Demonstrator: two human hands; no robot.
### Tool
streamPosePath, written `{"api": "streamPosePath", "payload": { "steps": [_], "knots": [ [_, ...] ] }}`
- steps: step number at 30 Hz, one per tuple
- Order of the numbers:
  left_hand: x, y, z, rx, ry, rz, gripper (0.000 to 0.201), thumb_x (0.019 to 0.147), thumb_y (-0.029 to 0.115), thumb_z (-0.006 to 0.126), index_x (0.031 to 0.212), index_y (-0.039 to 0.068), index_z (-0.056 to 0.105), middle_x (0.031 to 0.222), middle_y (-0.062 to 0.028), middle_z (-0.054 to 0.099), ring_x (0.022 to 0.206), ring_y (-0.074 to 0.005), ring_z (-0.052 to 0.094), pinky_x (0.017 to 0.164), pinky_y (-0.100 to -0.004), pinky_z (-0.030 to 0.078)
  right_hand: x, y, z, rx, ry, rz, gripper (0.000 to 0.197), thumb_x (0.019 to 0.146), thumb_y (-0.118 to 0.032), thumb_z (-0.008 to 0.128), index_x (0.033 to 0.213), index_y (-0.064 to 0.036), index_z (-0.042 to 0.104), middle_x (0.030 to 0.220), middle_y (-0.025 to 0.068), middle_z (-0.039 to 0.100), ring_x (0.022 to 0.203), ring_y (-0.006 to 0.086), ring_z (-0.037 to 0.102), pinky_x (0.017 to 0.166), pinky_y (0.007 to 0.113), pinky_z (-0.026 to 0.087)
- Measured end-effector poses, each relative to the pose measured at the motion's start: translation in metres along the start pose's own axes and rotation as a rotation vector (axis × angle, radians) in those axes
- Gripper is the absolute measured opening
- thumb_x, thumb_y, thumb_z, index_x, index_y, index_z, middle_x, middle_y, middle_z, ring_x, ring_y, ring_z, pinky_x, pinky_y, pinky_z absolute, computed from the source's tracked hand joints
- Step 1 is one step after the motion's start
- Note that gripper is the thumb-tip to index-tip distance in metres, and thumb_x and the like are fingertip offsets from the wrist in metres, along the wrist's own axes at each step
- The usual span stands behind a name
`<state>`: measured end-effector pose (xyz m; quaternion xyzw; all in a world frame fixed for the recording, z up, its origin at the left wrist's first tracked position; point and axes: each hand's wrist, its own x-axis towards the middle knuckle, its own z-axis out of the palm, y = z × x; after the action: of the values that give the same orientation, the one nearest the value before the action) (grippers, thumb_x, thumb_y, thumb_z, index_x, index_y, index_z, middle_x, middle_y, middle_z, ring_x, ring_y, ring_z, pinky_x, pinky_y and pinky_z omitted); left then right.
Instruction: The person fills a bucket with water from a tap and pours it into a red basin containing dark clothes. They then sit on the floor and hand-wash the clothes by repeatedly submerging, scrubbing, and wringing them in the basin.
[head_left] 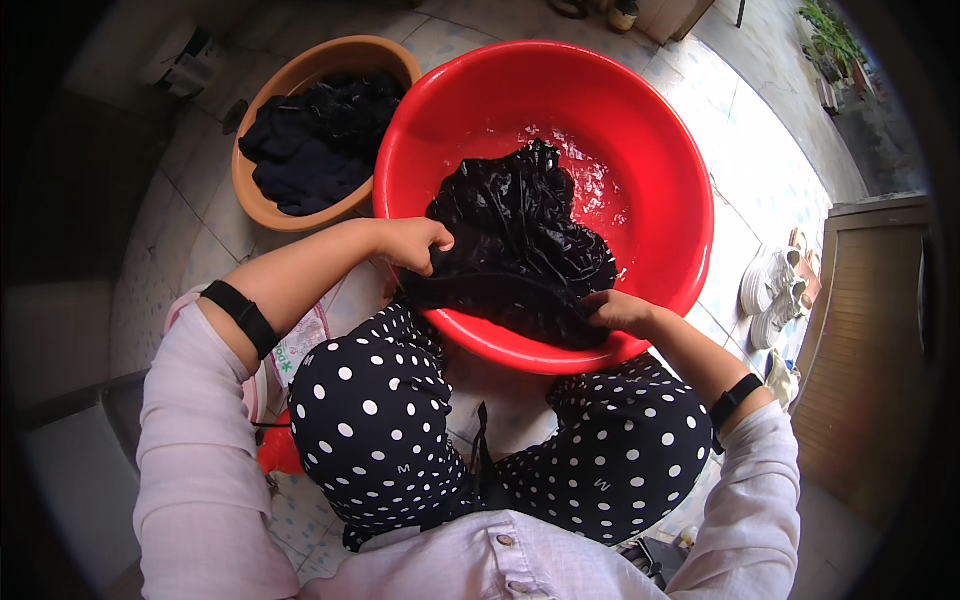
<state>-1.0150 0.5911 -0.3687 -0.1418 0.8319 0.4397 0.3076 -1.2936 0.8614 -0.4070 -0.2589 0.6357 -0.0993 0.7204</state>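
A wet, shiny black garment [520,225] lies bunched in a big red basin [660,130], its near edge drawn out along the basin's near rim. At the left end of that edge my left hand [412,243] is closed on the cloth. My right hand [620,312] pinches the same edge at its right end, fingers partly behind the fabric. Between the two hands the edge runs fairly straight. Water glints in the basin beyond the garment. What kind of garment it is, I cannot make out.
Left of the red basin, an orange oval tub [250,195] holds dark wet clothes [320,140]. A printed packet [300,340] lies by my left knee. White shoes [775,290] stand on the tiled floor at right, beside a wooden door [870,350].
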Motion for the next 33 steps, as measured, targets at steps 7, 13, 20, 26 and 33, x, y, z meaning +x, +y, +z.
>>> {"api": "streamPosePath", "payload": {
  "steps": [7,13,20,26,33],
  "knots": [
    [0.002,0.017,-0.006,-0.440,0.096,0.146,0.047,0.076,0.005,0.071,0.061,0.009,0.026,0.065,-0.0006,0.036,0.091,-0.0075,0.049,0.074,-0.0309,0.043,-0.011,-0.017,0.021,-0.346,0.473,-0.246,0.033,0.087,-0.010,0.068,0.118,-0.0004,0.063,0.099,0.0105,0.069,0.089,0.0127,0.061,0.078,0.030,0.051],
    [-0.009,0.034,-0.026,-0.901,0.397,0.134,0.033,0.075,-0.004,0.058,0.063,0.014,0.032,0.072,0.0045,0.047,0.092,-0.0097,0.059,0.070,-0.0214,0.041,-0.049,-0.056,0.005,-0.637,0.885,-1.019,0.027,0.075,0.010,0.062,0.094,-0.0074,0.070,0.081,0.0077,0.057,0.089,0.0240,0.058,0.077,0.033,0.048],
    [-0.025,0.096,-0.059,-0.937,0.302,0.425,0.033,0.075,-0.001,0.058,0.062,0.014,0.030,0.065,0.0069,0.038,0.077,-0.0046,0.053,0.066,-0.0211,0.040,-0.082,-0.124,0.001,-0.485,0.722,-1.150,0.037,0.077,0.012,0.063,0.107,-0.0095,0.065,0.132,0.0128,0.049,0.104,0.0300,0.060,0.085,0.041,0.051],
    [-0.033,0.119,-0.076,-0.618,0.340,0.435,0.021,0.072,0.001,0.054,0.069,0.010,0.035,0.079,-0.0025,0.060,0.101,-0.0148,0.063,0.078,-0.0254,0.044,-0.105,-0.170,-0.004,-0.663,0.505,-0.866,0.049,0.080,0.007,0.063,0.127,-0.0062,0.056,0.126,0.0183,0.057,0.107,0.0348,0.060,0.091,0.040,0.050],
    [-0.036,0.144,-0.054,-0.204,0.665,0.315,0.087,0.072,0.038,0.078,0.137,-0.001,0.036,0.110,-0.0181,0.058,0.103,-0.0252,0.058,0.089,-0.0362,0.046,-0.137,-0.199,0.012,-0.661,0.686,-0.956,0.028,0.082,0.006,0.061,0.109,-0.0020,0.064,0.099,0.0154,0.069,0.093,0.0327,0.067,0.084,0.037,0.054]
  ]
}}
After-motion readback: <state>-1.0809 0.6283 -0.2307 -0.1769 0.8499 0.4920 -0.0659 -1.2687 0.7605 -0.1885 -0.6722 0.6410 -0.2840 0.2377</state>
